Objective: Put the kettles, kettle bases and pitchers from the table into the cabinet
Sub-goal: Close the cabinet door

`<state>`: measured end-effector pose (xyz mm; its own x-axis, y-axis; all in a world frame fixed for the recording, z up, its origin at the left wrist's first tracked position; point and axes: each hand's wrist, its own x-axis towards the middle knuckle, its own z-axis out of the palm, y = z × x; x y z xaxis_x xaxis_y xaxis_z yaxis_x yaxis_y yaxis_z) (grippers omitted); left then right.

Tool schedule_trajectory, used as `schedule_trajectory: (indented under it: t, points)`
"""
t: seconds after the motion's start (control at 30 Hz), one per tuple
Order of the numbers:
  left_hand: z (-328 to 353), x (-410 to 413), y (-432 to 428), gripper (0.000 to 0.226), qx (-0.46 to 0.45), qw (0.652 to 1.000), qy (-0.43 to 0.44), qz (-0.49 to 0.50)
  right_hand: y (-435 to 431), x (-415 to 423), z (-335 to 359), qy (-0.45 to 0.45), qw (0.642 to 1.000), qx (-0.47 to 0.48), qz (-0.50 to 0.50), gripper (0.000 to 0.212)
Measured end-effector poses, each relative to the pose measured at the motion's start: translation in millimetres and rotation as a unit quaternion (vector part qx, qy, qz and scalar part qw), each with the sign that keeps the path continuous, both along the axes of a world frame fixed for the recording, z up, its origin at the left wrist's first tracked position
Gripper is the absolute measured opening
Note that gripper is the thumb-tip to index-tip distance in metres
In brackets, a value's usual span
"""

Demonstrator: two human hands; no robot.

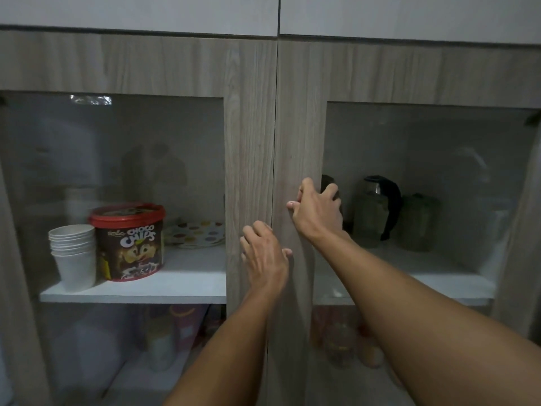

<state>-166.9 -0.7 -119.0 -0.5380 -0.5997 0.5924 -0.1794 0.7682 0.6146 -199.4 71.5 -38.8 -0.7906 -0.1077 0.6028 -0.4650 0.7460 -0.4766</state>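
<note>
A wood-grain cabinet with two glass-paned doors fills the view, both doors closed. My left hand (265,253) lies flat, fingers spread, on the left door's frame (248,142) beside the centre seam. My right hand (317,210) presses on the right door's frame (298,127), fingers curled at its edges. Behind the right glass, a glass kettle (376,210) with a black handle stands on the white shelf (424,284). A clear pitcher (418,222) with a dark lid stands right of it. A dark object is partly hidden behind my right hand.
Behind the left glass stand stacked white paper cups (74,253), a red-lidded Choco Chips tub (128,241) and dotted plates (196,232). The lower shelf holds blurred jars and containers. White upper cabinet panels run across the top.
</note>
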Motion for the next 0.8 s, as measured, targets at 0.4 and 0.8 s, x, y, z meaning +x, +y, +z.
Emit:
schedule_trajectory:
  t: [0.4,0.8]
  points:
    - [-7,-14,-1,0.049,-0.047,0.999,0.003,0.002,3,-18,-2,0.014,0.999,0.02,0.04,0.027]
    - [4,28,14,0.085,-0.114,0.951,-0.277,-0.077,51,14,-11,-0.112,0.977,0.114,0.14,0.057]
